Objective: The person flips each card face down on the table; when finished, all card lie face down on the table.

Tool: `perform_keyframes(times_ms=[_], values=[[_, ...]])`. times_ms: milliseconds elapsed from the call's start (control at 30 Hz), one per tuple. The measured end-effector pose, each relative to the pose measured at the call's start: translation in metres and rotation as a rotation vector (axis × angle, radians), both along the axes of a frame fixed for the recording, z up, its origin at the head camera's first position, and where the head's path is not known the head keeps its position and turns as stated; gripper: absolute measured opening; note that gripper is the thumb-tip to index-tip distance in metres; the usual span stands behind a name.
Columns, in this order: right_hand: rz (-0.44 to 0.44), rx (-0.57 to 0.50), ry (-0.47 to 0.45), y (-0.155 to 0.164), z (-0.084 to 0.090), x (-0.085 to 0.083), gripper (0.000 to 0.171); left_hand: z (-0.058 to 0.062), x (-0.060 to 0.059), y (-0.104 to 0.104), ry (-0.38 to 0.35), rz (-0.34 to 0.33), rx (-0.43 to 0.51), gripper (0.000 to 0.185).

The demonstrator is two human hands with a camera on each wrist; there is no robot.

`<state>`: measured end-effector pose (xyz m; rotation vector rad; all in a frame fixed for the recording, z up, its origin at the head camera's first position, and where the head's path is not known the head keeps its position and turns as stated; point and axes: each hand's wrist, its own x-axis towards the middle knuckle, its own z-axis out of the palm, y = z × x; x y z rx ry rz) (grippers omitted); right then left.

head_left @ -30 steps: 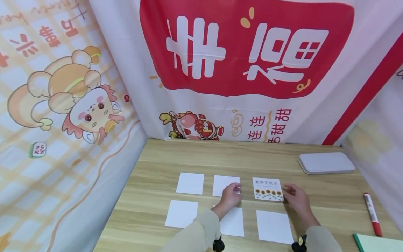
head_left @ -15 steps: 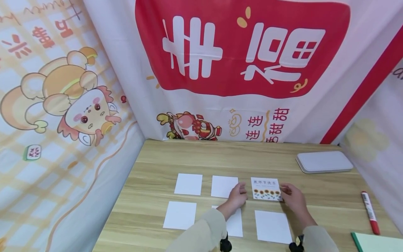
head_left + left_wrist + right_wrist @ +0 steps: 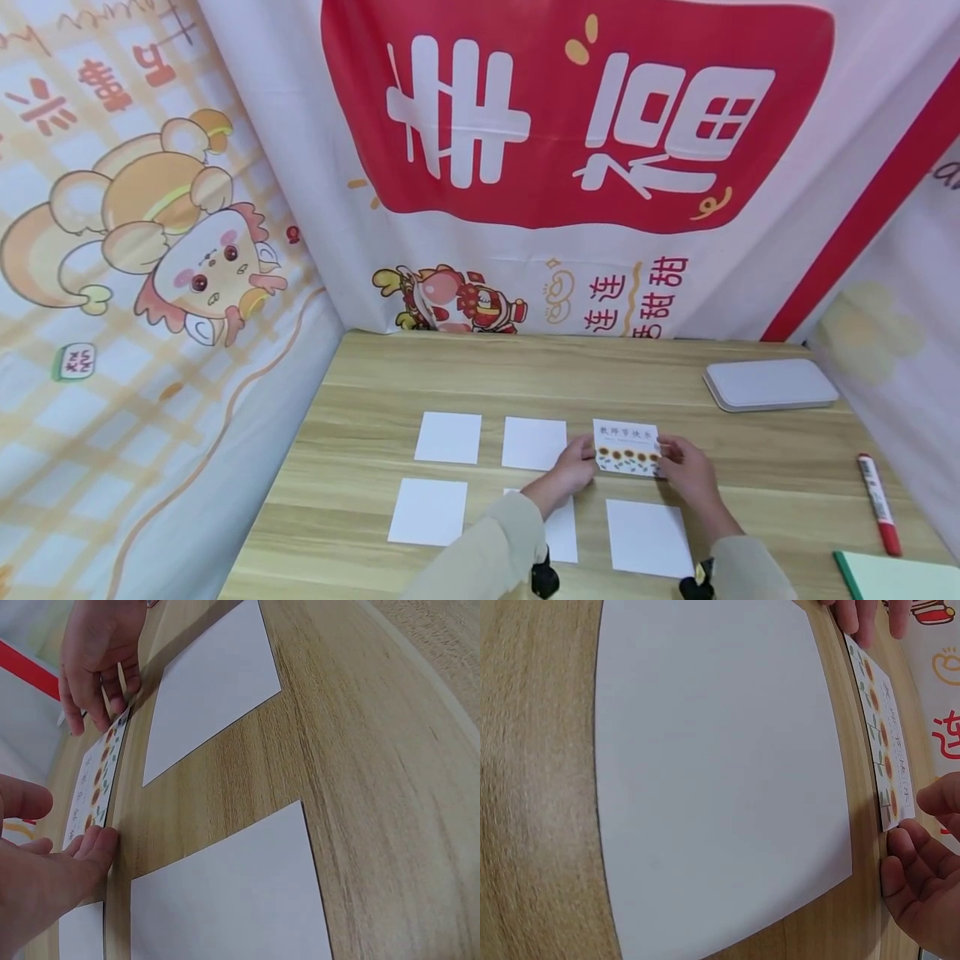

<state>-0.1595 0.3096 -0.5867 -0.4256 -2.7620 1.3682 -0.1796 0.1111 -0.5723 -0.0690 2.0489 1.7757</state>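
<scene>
A card [image 3: 627, 448] printed with sunflowers and a line of characters lies at the right of the far row of cards. My left hand [image 3: 572, 468] touches its left edge with loosely extended fingers [image 3: 99, 841], the thumb held apart from them in the left wrist view. At the opposite edge is my right hand [image 3: 692, 475], its fingertips [image 3: 901, 838] right at the corner and the thumb raised above. Nearer to me lies a blank white card [image 3: 649, 537], large in the right wrist view. Another blank card [image 3: 562, 529] is partly hidden beneath my left forearm.
More blank cards stand to the left: a far one [image 3: 534, 442], a far-left one [image 3: 448, 437] and a near-left one [image 3: 427, 511]. A white case [image 3: 771, 385] lies at the back right. A red-capped marker [image 3: 879, 504] and a green-edged pad [image 3: 900, 577] lie at the right.
My left hand has moved right to the sunflower card's left edge. The right hand has come in from the right, and the card has shifted slightly left.
</scene>
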Motion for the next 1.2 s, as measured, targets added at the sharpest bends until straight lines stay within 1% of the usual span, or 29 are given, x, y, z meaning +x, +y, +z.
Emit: perform_keyframes(times_ms=[100,200,533,667,933,1133,1200], values=[[0.000,0.020,0.013,-0.0010,0.0002,-0.0004,0.037,0.0003,0.0003,0.0007,0.007,0.001,-0.009,0.058],[-0.005,0.024,0.005,-0.0014,-0.0001,-0.0003,0.037,0.0001,0.0007,0.0009,0.001,0.011,-0.003,0.057],[-0.034,0.019,-0.020,-0.0036,-0.0008,-0.0010,0.037,0.0022,0.0024,0.0004,-0.006,0.014,-0.006,0.057],[-0.045,0.012,-0.020,-0.0057,-0.0007,-0.0003,0.037,0.0022,0.0026,0.0009,-0.020,0.038,0.009,0.060],[-0.014,0.024,0.030,-0.0074,0.0002,0.0028,0.036,0.0043,0.0036,0.0021,-0.046,0.095,0.042,0.060],[-0.008,0.023,0.025,-0.0087,0.0005,0.0036,0.035,0.0059,0.0033,0.0027,-0.027,0.134,0.064,0.059],[-0.006,0.014,0.019,-0.0096,0.0007,0.0037,0.035,0.0061,0.0033,0.0028,-0.007,0.137,0.061,0.059]])
